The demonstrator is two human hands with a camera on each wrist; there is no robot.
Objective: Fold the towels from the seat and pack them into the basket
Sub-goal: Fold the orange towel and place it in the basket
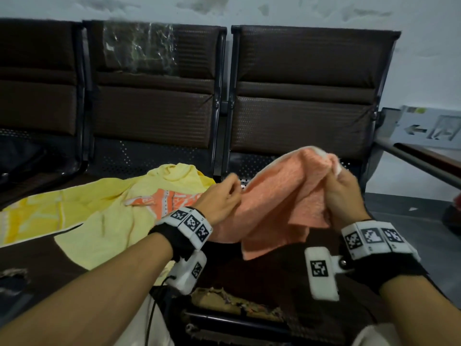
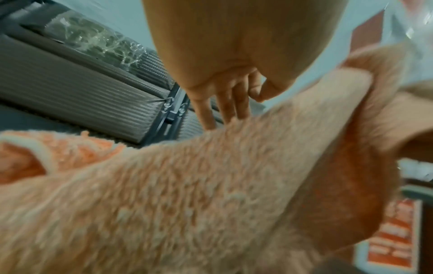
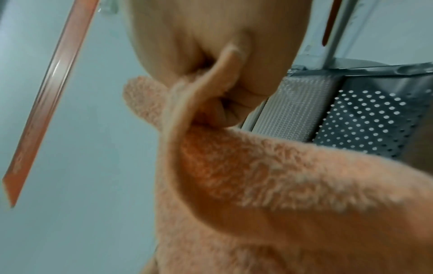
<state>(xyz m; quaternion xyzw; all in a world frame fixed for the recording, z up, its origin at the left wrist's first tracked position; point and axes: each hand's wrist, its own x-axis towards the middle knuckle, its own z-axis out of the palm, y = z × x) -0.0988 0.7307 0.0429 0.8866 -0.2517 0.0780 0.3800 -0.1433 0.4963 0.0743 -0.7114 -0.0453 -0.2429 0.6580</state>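
Both wrists raised: right hand (image 1: 343, 188) pinches orange towel (image 1: 282, 196) corner; left hand (image 1: 219, 196), fingers loosely spread, touches its edge. Yellow towel (image 1: 104, 216) left of it.

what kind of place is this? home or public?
Likely a public waiting area, not a home: a row of linked brown padded seats with perforated metal bases, a scuffed painted wall, and a sign with an arrow leaning at right.

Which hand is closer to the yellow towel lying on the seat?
Left. The left hand hovers just beside the crumpled yellow towel, at the edge of the fluffy peach towel. The right hand grips the peach towel's far corner, farther away.
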